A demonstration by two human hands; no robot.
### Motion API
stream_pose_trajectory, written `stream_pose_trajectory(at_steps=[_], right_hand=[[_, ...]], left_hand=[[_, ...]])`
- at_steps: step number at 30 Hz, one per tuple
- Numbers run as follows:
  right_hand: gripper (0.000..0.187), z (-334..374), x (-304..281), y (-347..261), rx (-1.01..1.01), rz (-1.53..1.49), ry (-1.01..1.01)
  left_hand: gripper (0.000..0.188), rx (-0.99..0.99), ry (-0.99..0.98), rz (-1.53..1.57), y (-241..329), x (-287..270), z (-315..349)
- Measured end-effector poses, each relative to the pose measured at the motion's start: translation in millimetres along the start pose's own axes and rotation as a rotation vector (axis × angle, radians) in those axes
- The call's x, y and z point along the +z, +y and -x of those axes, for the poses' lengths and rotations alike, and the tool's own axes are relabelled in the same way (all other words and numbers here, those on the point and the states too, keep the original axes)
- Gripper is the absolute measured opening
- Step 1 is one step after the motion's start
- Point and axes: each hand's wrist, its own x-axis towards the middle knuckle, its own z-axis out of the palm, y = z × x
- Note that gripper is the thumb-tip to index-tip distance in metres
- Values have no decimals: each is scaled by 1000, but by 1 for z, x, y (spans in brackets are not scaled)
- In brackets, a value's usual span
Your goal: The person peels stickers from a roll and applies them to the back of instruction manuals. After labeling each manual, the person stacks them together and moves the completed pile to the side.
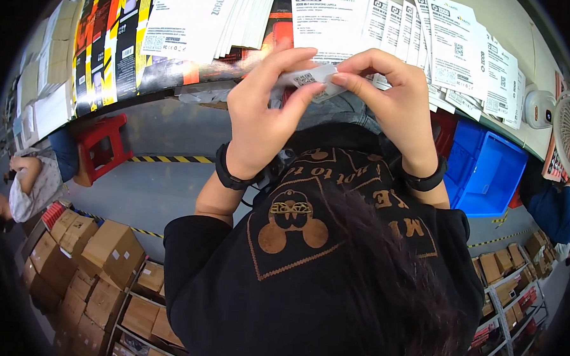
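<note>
A small white printed paper (307, 78) with a square code is held in front of me at the table's near edge. My left hand (261, 107) pinches its left side between thumb and fingers. At its right end, the thumb and index finger of my right hand (395, 100) are closed on it. Part of the paper is hidden behind my fingers. Beyond my hands lies a fanned row of white printed sheets (330, 21), overlapping toward the right into another spread of sheets (455, 48). To the left rests a further pile of white sheets (187, 14).
Black, yellow and red printed packaging (100, 49) covers the table's left part. At the right stand a small white device (540, 108) and a fan (568, 134). Below are a blue crate (482, 180), a red stool (105, 145) and cartons (113, 250). People sit at both sides.
</note>
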Motion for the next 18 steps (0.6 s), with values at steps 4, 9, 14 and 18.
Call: stream_pose_trajectory(at_steps=[4,9,14,18], right_hand=[[8,-5,0,1,-107,-13,70],[12,-11,-7,14,-276,42,35],[33,-11,1,7,-142,-340,296],[46,-7,1,7,-9,-420,206]], left_hand=[[31,-228,6,309,0,4,0],[20,-298,-157,149,8,-3,-7],[17,-363,-131,199,7,-5,-7],[18,-178,9,198,-7,0,-11]])
